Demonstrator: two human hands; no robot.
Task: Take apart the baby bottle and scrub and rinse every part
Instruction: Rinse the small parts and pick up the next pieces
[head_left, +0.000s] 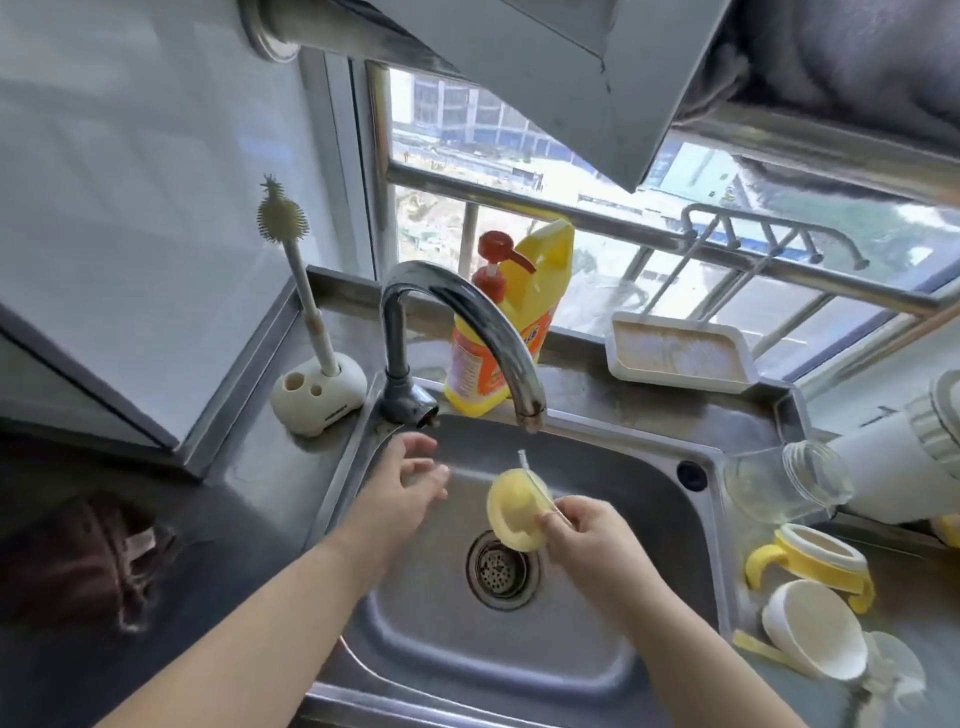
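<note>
A person is standing over a steel sink (649, 462), taking a baby bottle apart for washing, and the sink's drain (501, 569) is serving as the landmark here. Just above the drain, the right hand (589, 530) is pinching a pale yellow silicone disc (517, 514) together with a thin clear straw (535, 480), which is sticking up toward the curved faucet (467, 317) arching over the basin beyond the drain. To the upper left of the drain, the left hand (415, 480) is hovering over the basin with fingers relaxed and spread, holding nothing. Well to the right of the drain, other parts are lying on the steel counter: a clear bottle body (789, 483) on its side, a yellow-handled collar ring (815, 566) nearer the viewer, and a white cap (813, 629) nearer still. Far behind the drain, past the faucet, a yellow detergent bottle (511, 322) with a red pump is standing on the ledge, a white tray (680, 351) to its right. Up and to the left of the drain, a bottle brush (301, 280) is standing upright in a white holder (319, 397)
</note>
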